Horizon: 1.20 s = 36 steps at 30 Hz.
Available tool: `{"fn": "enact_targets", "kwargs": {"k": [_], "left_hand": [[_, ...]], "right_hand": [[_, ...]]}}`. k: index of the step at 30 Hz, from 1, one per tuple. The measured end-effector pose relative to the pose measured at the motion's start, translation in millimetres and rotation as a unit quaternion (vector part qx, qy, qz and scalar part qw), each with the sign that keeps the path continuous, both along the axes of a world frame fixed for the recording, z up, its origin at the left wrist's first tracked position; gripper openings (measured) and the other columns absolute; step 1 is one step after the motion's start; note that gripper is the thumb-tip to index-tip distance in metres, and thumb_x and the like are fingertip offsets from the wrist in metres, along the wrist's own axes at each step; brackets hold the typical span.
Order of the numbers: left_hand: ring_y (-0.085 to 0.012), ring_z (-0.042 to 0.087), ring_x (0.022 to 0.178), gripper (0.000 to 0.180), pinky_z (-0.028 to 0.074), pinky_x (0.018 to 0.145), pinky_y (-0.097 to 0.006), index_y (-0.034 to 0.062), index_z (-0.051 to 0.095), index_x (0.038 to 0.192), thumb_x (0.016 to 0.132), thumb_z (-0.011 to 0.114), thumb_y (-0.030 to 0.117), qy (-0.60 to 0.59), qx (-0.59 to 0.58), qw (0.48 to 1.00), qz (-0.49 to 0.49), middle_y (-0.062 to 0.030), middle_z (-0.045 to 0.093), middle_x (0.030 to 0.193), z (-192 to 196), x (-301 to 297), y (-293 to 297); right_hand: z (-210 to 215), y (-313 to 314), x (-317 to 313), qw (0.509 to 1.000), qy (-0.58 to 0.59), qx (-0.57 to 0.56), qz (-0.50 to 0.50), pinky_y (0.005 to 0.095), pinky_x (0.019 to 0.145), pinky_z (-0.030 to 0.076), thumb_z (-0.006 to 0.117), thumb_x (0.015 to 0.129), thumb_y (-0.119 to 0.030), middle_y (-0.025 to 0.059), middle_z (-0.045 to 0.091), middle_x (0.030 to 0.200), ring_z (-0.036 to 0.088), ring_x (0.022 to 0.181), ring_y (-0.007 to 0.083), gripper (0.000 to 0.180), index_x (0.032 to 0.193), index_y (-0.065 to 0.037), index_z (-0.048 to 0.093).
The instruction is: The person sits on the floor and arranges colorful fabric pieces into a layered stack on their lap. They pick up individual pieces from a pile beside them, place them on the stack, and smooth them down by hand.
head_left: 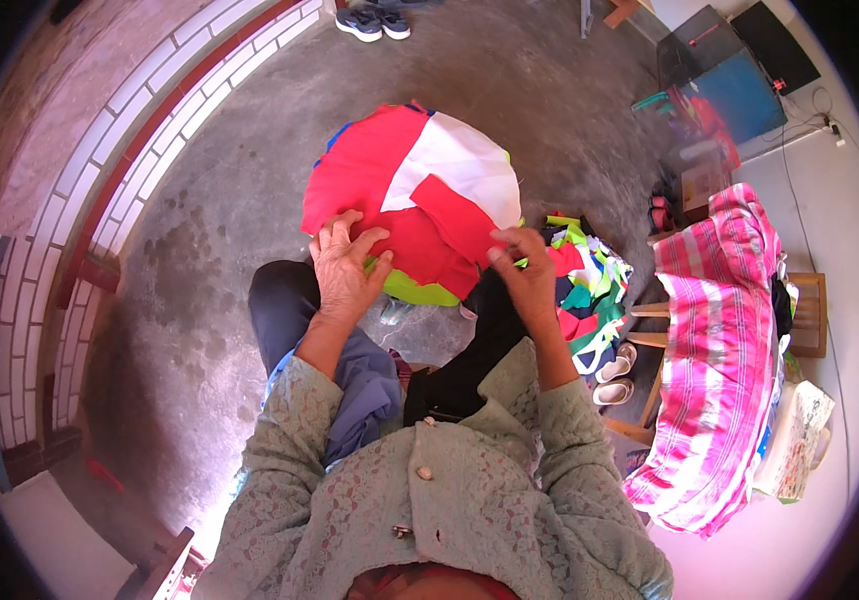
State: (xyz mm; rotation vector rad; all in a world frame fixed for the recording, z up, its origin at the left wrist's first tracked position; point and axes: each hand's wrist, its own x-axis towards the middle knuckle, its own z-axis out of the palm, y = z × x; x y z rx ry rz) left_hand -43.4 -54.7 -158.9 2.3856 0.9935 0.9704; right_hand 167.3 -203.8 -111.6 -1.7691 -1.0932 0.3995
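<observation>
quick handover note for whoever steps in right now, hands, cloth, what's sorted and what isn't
Left hand: flat on the red cloth piece, pressing it down.
Right hand: pinching the same piece at its right edge.
Stack of cloth pieces (red, white, a green edge showing) lies on the lap and knees.
Mixed coloured scraps heaped on the floor at the right.
Done: several pieces are stacked. Left: the scrap heap looks unsorted.

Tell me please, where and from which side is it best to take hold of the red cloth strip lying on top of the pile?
Probably its near end, from the right: the red cloth strip runs diagonally toward the right hand, which already pinches there, while the left hand lies flat on the red fabric.
</observation>
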Motion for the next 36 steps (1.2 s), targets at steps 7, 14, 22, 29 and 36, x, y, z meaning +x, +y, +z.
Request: {"fn": "enact_targets", "kwargs": {"k": [7, 14, 22, 29, 36], "left_hand": [[-0.0308, 0.046, 0.111, 0.030, 0.034, 0.092, -0.043, 0.0181, 0.068, 0.098, 0.069, 0.072, 0.022, 0.004, -0.003, 1.000, -0.005, -0.0098, 0.051, 0.120, 2, -1, 0], [-0.0308, 0.046, 0.111, 0.030, 0.034, 0.092, -0.043, 0.0180, 0.068, 0.098, 0.068, 0.072, 0.022, -0.003, -0.003, 1.000, -0.005, -0.0095, 0.051, 0.120, 1, -2, 0], [-0.0300, 0.046, 0.112, 0.030, 0.034, 0.091, -0.042, 0.0186, 0.069, 0.097, 0.067, 0.073, 0.022, 0.000, -0.005, 1.000, -0.002, -0.0089, 0.051, 0.121, 0, -2, 0], [-0.0293, 0.047, 0.111, 0.031, 0.034, 0.090, -0.042, 0.0185, 0.069, 0.097, 0.067, 0.073, 0.022, -0.006, -0.001, 1.000, -0.005, -0.0088, 0.052, 0.120, 0, -2, 0], [-0.0291, 0.047, 0.111, 0.031, 0.034, 0.090, -0.042, 0.0189, 0.069, 0.098, 0.067, 0.072, 0.022, -0.005, 0.002, 1.000, -0.004, -0.0092, 0.052, 0.120, 1, -3, 0]], "right_hand": [[-31, -2, -34, 0.987, -0.132, -0.060, -0.073, 0.0332, 0.068, 0.046, 0.081, 0.064, -0.018, 0.0062, 0.056, 0.084, 0.056, 0.077, 0.0240, 0.033, 0.088, -0.007, 0.062], [-50, -7, -35, 0.994, -0.055, -0.043, -0.083, 0.0278, 0.062, 0.045, 0.079, 0.068, -0.012, 0.0043, 0.055, 0.076, 0.054, 0.064, 0.0152, 0.027, 0.086, -0.005, 0.060], [-38, -3, -37, 0.959, 0.276, 0.032, -0.059, 0.0190, 0.060, 0.040, 0.067, 0.081, -0.003, -0.0053, 0.053, 0.073, 0.048, 0.067, 0.0039, 0.012, 0.085, -0.004, 0.056], [-39, -6, -37, 0.865, 0.491, 0.102, -0.017, 0.0196, 0.068, 0.046, 0.058, 0.080, 0.009, -0.0015, 0.058, 0.088, 0.058, 0.077, 0.0080, 0.024, 0.098, -0.006, 0.054], [-27, -8, -40, 0.848, 0.528, 0.034, -0.012, 0.0254, 0.063, 0.052, 0.054, 0.080, 0.010, 0.0028, 0.061, 0.101, 0.061, 0.084, 0.0131, 0.036, 0.111, -0.007, 0.056]]}}
